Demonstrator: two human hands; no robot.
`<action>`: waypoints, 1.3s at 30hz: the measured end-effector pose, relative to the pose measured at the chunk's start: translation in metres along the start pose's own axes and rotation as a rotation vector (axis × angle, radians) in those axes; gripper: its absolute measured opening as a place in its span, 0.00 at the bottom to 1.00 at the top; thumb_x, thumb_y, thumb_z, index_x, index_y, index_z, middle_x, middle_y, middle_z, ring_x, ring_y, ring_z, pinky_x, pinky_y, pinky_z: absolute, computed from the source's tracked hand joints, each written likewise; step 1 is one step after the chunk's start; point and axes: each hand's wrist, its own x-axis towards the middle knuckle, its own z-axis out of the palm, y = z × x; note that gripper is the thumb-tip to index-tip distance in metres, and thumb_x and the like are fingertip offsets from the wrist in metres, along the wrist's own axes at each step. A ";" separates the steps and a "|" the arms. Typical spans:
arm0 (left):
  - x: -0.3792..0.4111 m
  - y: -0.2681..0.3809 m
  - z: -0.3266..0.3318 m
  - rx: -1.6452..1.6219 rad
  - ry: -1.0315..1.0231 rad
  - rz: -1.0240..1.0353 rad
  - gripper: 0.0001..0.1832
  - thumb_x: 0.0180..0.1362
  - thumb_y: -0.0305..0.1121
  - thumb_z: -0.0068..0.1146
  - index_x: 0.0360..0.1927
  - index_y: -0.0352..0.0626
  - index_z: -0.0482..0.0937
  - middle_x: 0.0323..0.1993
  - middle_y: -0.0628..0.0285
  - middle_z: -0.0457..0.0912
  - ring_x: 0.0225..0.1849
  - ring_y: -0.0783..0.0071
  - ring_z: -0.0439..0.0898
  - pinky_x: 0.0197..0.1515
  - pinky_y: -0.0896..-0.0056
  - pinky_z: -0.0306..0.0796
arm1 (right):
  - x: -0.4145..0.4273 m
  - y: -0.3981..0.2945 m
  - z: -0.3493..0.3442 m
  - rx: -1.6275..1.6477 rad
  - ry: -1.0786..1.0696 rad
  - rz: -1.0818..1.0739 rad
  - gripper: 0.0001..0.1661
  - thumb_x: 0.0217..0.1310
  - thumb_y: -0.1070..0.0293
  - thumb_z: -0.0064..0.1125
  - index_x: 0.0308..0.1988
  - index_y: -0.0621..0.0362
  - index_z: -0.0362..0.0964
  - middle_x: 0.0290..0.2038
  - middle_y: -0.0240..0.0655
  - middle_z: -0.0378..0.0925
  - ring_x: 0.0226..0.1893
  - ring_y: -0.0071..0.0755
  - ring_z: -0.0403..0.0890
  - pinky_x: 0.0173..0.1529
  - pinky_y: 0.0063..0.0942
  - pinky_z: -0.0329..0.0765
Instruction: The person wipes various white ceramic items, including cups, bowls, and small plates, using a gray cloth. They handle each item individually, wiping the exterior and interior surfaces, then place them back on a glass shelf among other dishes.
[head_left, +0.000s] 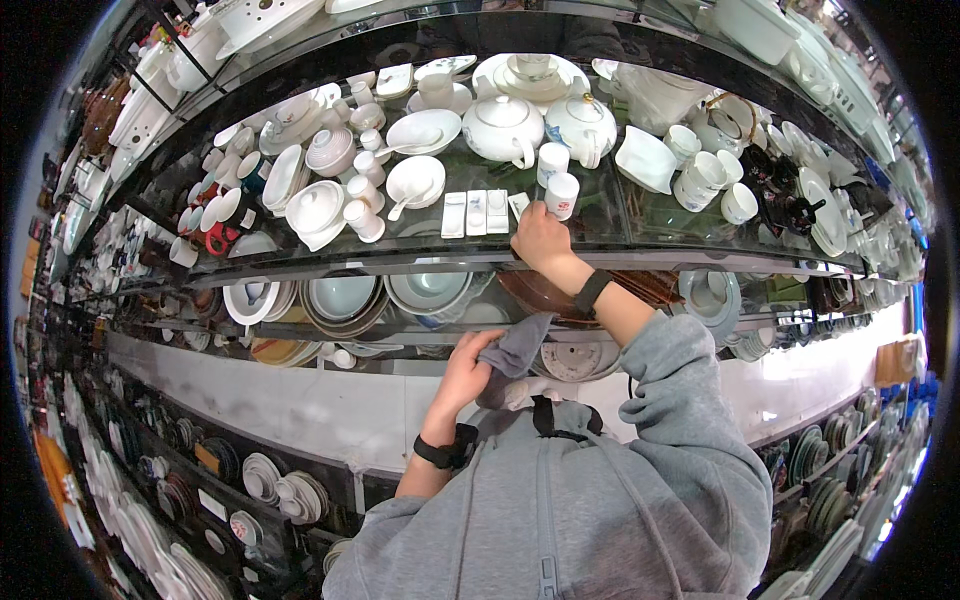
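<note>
My left hand (466, 369) holds a bunched grey cloth (519, 346) in front of the shelf's edge. On the glass shelf, my right hand (541, 236) has its fingers at a small white porcelain rest (517, 202), which sits tilted and is partly covered by the hand. Left of it, three similar white rests (476, 213) lie side by side. Just beyond my right fingers stands a white ceramic shaker (562, 193) with a red mark, with a second white shaker (553, 160) behind it. The grip of the right fingertips is partly hidden.
Two lidded white teapots (503, 124) stand behind the shakers. A bowl with a spoon (416, 182) and several shakers (364, 220) are at left. A wavy white dish (645, 161) and stacked cups (701, 180) are at right. Bowls (343, 292) fill the lower shelf.
</note>
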 end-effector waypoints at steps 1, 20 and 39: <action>0.001 0.000 -0.001 -0.006 -0.007 0.000 0.28 0.46 0.17 0.41 0.53 0.40 0.76 0.46 0.51 0.77 0.52 0.52 0.74 0.57 0.63 0.67 | 0.002 0.001 0.005 -0.014 -0.017 0.007 0.17 0.52 0.67 0.56 0.39 0.70 0.75 0.35 0.46 0.74 0.31 0.46 0.83 0.28 0.34 0.82; 0.020 0.002 -0.006 0.039 -0.059 0.049 0.27 0.46 0.16 0.41 0.53 0.37 0.75 0.42 0.53 0.75 0.49 0.57 0.75 0.54 0.68 0.67 | 0.013 -0.001 -0.050 0.318 -0.267 0.171 0.25 0.52 0.54 0.64 0.33 0.70 0.75 0.29 0.55 0.80 0.33 0.55 0.83 0.38 0.44 0.81; 0.035 0.011 0.018 0.045 -0.093 0.023 0.30 0.43 0.17 0.39 0.53 0.39 0.76 0.44 0.50 0.76 0.51 0.51 0.74 0.57 0.63 0.66 | 0.067 0.247 -0.080 -0.197 -0.234 0.253 0.23 0.47 0.49 0.65 0.34 0.58 0.81 0.35 0.46 0.83 0.36 0.49 0.85 0.38 0.42 0.82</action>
